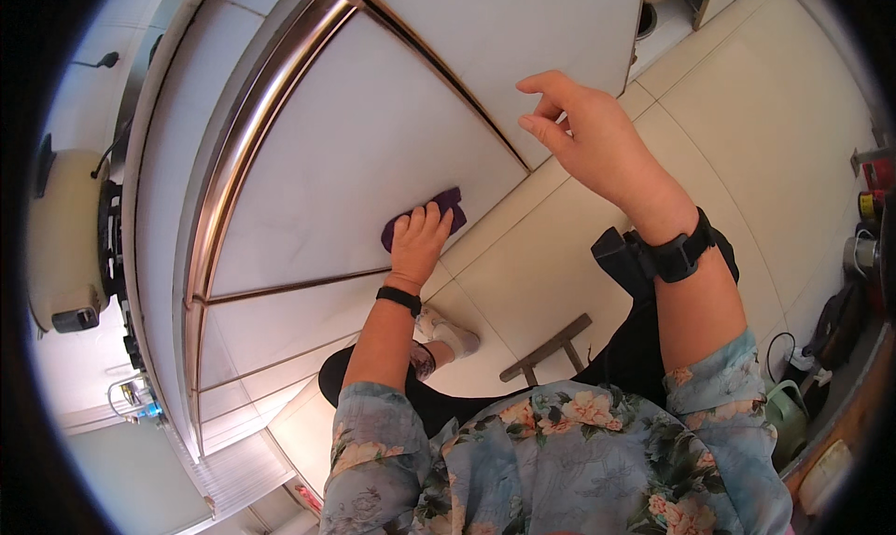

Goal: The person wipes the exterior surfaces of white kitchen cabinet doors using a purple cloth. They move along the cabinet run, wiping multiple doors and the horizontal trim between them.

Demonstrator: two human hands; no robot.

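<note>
My left hand (pixel 418 247) presses a dark purple cloth (pixel 451 198) against a white cabinet door (pixel 315 164), low down near the door's bottom edge. The fingers lie over the cloth and hide its middle. Faint grey marks show on the door's surface. My right hand (pixel 591 126) is raised in the air before the neighbouring door panel (pixel 504 31), its fingers curled and apart with nothing between them. A black strap with a small device (pixel 675 255) sits around the right wrist.
Shiny metal trim (pixel 241 143) runs along the cabinet's top. A large pale pot (pixel 66 234) stands on a stove at the left. Beige tiles (pixel 735 115) cover the floor. A low stool (pixel 546 346) is beneath me. A green watering can (pixel 785 419) and other items line the right side.
</note>
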